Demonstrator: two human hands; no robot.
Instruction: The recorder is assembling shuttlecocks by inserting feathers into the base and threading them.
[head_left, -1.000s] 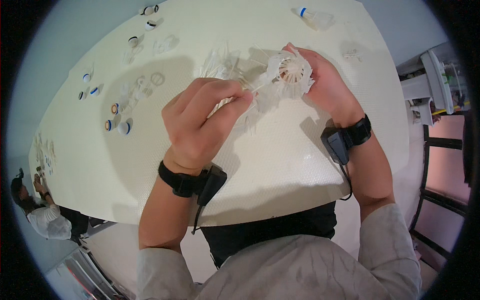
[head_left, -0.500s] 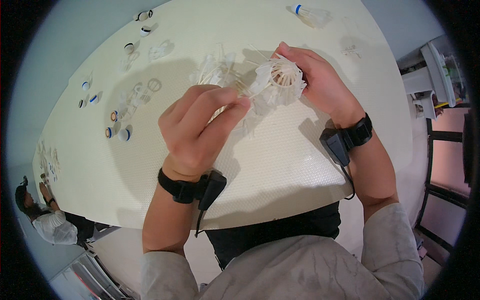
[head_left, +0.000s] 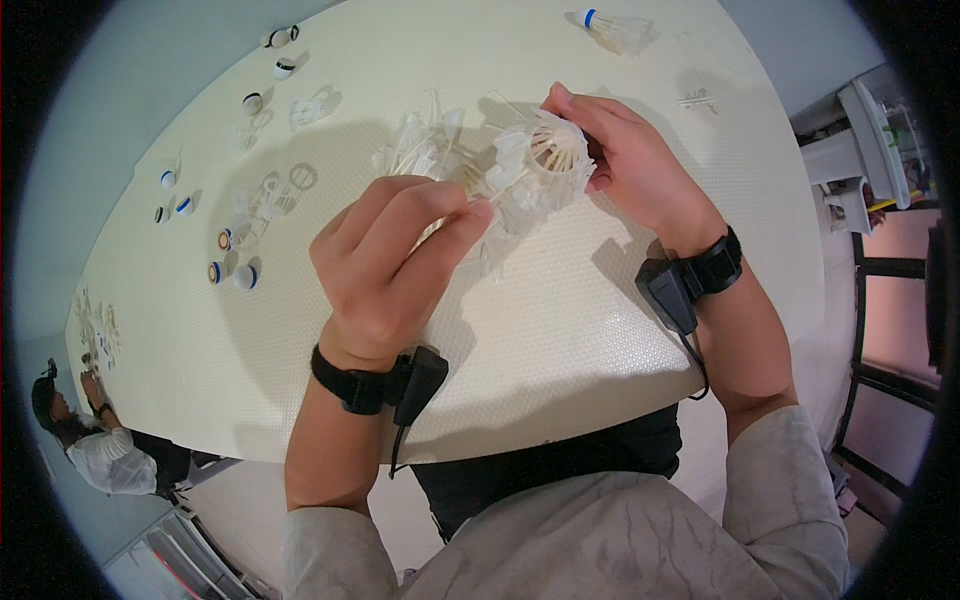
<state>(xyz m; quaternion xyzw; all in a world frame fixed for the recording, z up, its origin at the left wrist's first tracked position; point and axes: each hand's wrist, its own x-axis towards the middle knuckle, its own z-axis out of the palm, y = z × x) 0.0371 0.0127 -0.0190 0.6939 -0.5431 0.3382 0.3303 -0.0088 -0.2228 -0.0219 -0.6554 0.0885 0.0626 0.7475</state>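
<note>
My right hand (head_left: pixel 635 165) holds a feather shuttlecock skirt (head_left: pixel 545 165) from its right side, thumb up and fingers behind it. The ring of pale quills in its open middle faces up. Thumb and forefinger of my left hand (head_left: pixel 395 255) are pinched at the skirt's left edge, on what looks like a white feather (head_left: pixel 490 200); the fingertips cover most of it. Just beyond that hand lies a heap of loose white feathers and quills (head_left: pixel 425 140) on the table.
The white textured table (head_left: pixel 560 350) curves around me. Shuttlecock cork bases (head_left: pixel 245 277) and clear plastic pieces (head_left: pixel 270 200) lie at left. A whole shuttlecock (head_left: pixel 615 30) rests at the far right, a few quill bits (head_left: pixel 698 100) nearer. Another person (head_left: pixel 105 450) sits far left.
Both hands and the skirt have shifted slightly left, and the skirt has tilted a little. The left-hand pinch stays at its edge.
</note>
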